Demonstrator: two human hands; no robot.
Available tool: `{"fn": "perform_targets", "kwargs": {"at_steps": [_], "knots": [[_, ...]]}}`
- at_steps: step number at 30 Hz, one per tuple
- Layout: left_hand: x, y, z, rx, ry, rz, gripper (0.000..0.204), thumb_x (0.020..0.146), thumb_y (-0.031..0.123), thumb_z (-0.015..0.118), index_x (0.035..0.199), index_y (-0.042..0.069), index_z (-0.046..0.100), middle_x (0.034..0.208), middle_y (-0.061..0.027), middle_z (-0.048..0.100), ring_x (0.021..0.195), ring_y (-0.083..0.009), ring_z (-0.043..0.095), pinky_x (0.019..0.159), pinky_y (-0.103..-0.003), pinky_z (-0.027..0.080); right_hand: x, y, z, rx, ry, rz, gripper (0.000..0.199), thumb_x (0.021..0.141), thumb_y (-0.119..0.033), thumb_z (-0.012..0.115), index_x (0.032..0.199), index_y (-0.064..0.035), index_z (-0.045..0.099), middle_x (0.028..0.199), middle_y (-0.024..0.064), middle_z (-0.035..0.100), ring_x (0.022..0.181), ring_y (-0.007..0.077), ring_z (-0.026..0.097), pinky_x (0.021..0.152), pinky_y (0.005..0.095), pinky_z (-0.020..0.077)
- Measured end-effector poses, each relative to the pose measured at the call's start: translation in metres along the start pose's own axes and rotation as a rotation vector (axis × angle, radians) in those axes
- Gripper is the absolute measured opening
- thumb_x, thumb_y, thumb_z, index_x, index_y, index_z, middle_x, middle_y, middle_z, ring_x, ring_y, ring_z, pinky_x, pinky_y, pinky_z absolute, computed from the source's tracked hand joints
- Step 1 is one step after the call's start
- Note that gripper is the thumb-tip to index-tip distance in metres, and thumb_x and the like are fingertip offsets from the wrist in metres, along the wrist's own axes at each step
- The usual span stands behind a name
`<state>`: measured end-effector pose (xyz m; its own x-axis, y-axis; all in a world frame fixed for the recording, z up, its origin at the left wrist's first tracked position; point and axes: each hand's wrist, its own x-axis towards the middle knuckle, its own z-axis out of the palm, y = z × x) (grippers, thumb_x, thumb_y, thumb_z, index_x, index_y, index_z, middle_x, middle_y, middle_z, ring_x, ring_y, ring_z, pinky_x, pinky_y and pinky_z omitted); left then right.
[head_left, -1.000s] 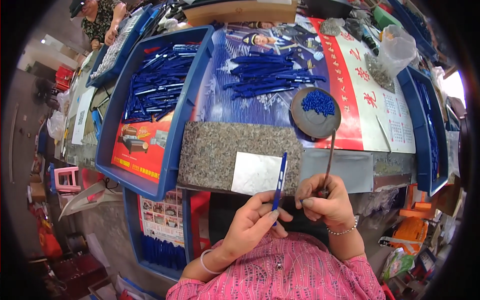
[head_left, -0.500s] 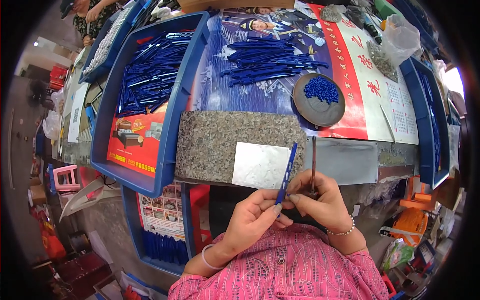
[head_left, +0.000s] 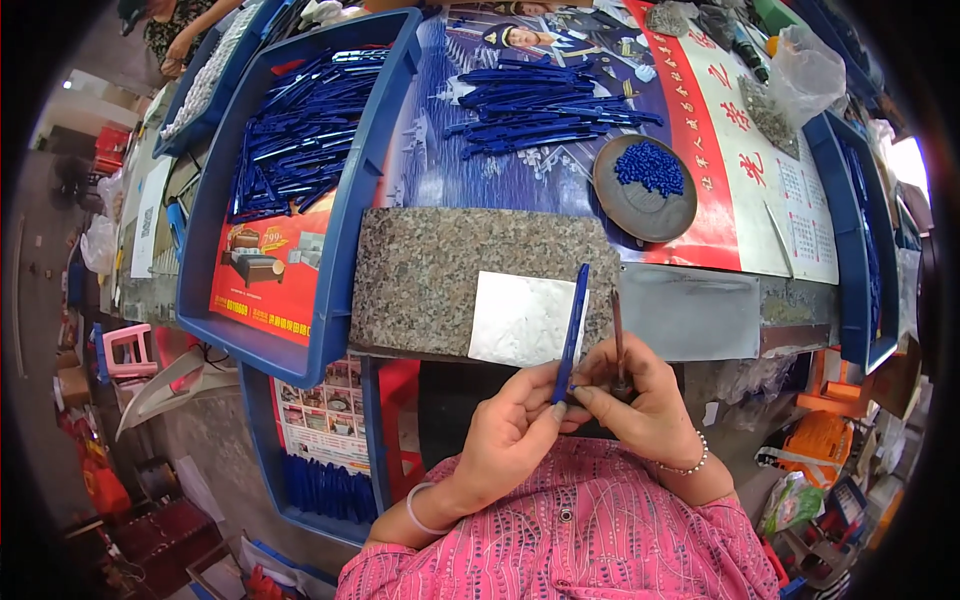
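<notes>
Head view: our left hand pinches the strip near its lower end, its upper part crossing the sheet's right edge. Our right hand curls round the rod, thumb tip at the strip; what it pinches there we cannot tell. We judge it best to brace the 2 hands, strip still, rod clear.

The person wears a bright pink shirt printed with short dark dashes and thin curving lines, a small round button at its front. A smooth pale band circles the wrist of the left hand; a beaded bracelet circles that of the right hand. Both pink sleeves end short of the wrists.
</notes>
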<state>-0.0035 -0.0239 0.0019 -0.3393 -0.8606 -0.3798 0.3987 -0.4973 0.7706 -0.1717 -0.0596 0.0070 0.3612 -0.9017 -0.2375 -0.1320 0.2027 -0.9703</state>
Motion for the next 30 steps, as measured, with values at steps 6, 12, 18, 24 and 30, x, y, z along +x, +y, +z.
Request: {"fn": "perform_targets", "kwargs": {"at_steps": [6, 12, 18, 24, 30], "knots": [[-0.001, -0.009, 0.003, 0.238, 0.097, 0.181, 0.036, 0.087, -0.006, 0.044, 0.123, -0.007, 0.041, 0.107, -0.0141, 0.061, 0.095, -0.0176, 0.062, 0.081, -0.027, 0.050, -0.002, 0.005, 0.005, -0.056, -0.033, -0.064, 0.020, 0.080, 0.006, 0.057, 0.096, -0.0007, 0.047, 0.084, 0.0046, 0.059, 0.073, 0.0093, 0.061, 0.062, 0.0216, 0.0482], [-0.001, -0.008, 0.005, 0.673, 0.166, 0.323, 0.038, 0.083, -0.005, 0.050, 0.121, -0.005, 0.043, 0.095, -0.0180, 0.063, 0.081, -0.0212, 0.067, 0.067, -0.028, 0.053, -0.003, 0.005, 0.008, -0.134, 0.034, -0.156, 0.023, 0.079, 0.005, 0.061, 0.095, -0.0007, 0.046, 0.082, 0.0049, 0.059, 0.070, 0.0089, 0.060, 0.059, 0.0218, 0.0479], [-0.003, -0.012, 0.007, 1.090, 0.219, 0.497, 0.044, 0.076, -0.004, 0.055, 0.118, -0.007, 0.045, 0.089, -0.0230, 0.061, 0.067, -0.0329, 0.063, 0.058, -0.035, 0.051, -0.011, 0.005, 0.015, -0.354, 0.140, -0.272, 0.030, 0.075, 0.001, 0.066, 0.099, -0.0025, 0.048, 0.076, 0.0054, 0.060, 0.058, 0.0100, 0.054, 0.052, 0.0231, 0.0425], [-0.002, -0.016, 0.007, 1.111, 0.255, 0.620, 0.043, 0.075, -0.005, 0.055, 0.117, -0.009, 0.046, 0.089, -0.0224, 0.062, 0.067, -0.0321, 0.064, 0.058, -0.036, 0.052, -0.010, -0.006, 0.014, -0.335, 0.145, -0.125, 0.018, 0.075, 0.000, 0.063, 0.090, -0.0013, 0.052, 0.072, 0.0068, 0.057, 0.055, 0.0121, 0.049, 0.050, 0.0244, 0.0394], [-0.001, -0.018, 0.008, 1.097, 0.225, 0.653, 0.043, 0.072, -0.006, 0.058, 0.114, -0.007, 0.049, 0.086, -0.0180, 0.063, 0.059, -0.0242, 0.064, 0.050, -0.031, 0.049, -0.012, -0.005, 0.007, -0.252, 0.070, -0.091, 0.010, 0.075, -0.001, 0.060, 0.077, 0.0014, 0.050, 0.063, 0.0061, 0.046, 0.053, 0.0130, 0.041, 0.049, 0.0257, 0.0350]]}}
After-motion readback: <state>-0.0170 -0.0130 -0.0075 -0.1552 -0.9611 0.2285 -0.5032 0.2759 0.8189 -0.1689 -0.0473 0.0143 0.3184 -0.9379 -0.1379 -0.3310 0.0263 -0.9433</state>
